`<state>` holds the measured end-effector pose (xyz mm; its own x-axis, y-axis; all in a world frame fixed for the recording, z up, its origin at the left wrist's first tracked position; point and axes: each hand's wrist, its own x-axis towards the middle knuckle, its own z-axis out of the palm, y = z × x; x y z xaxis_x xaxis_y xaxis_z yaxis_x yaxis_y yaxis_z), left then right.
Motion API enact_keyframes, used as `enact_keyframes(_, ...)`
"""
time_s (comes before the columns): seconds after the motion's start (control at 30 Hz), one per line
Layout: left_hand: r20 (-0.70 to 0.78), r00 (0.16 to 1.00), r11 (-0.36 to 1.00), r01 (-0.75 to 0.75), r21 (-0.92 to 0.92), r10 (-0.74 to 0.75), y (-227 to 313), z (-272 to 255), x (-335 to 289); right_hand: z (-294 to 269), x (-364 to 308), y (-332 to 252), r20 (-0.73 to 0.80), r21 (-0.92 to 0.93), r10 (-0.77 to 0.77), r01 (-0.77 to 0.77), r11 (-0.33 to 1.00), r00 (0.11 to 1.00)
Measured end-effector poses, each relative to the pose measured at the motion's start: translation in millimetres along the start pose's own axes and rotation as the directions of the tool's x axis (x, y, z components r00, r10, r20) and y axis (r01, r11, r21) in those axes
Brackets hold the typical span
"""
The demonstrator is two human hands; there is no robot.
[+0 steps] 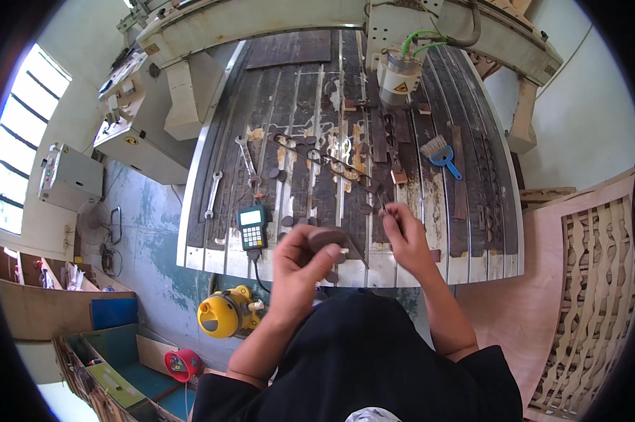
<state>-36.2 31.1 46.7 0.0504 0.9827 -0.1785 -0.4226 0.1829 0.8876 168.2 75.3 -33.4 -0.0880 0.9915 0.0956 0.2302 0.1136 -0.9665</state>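
Observation:
My left hand (297, 266) pinches a dark brown round disc (329, 238) between thumb and fingers, over the near edge of the slatted machine bed (310, 261). A thin dark strip (358, 252) slants down beside the disc; whether my hand holds it too, I cannot tell. To the right, my right hand (406, 238) is closed around a slim dark tool (381, 200), its kind too small to make out. Beyond both hands lies a long dark wooden strip with round cut-outs (324, 159). Several small dark discs (287, 221) are scattered around it.
Two wrenches (214, 195) and a handheld keypad controller (252, 227) lie on the left. A blue-handled brush (444, 157) rests at right. The machine's spindle (399, 77) hangs over the far side. A yellow canister machine (222, 313) stands on the floor at left.

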Motion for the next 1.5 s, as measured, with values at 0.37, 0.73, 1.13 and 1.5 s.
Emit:
enact_keyframes(0.37,-0.238,0.971,0.999,0.009,0.036,0.0,-31.8,-59.9,8.5,-3.4,-27.6,233.2,-0.214,-0.692,0.313,-0.37,0.62,0.925)
enact_keyframes(0.73,-0.18,0.974,0.99,0.143,0.004,-0.14,-39.0,-59.0,0.6,46.9,-0.9,213.0,0.222,-0.765,0.171,0.062,0.641,0.96)
enact_keyframes(1.13,-0.205,0.966,0.987,0.15,-0.048,-0.157,-26.2,-66.7,-12.6,84.3,-26.6,222.6,0.194,-0.792,0.392,-0.093,0.604,0.899)
enact_keyframes(1.5,-0.176,0.962,0.976,0.196,-0.091,-0.209,-32.1,-65.9,-7.3,61.3,-17.7,208.9,0.164,-0.242,0.561,-0.518,0.821,0.812)
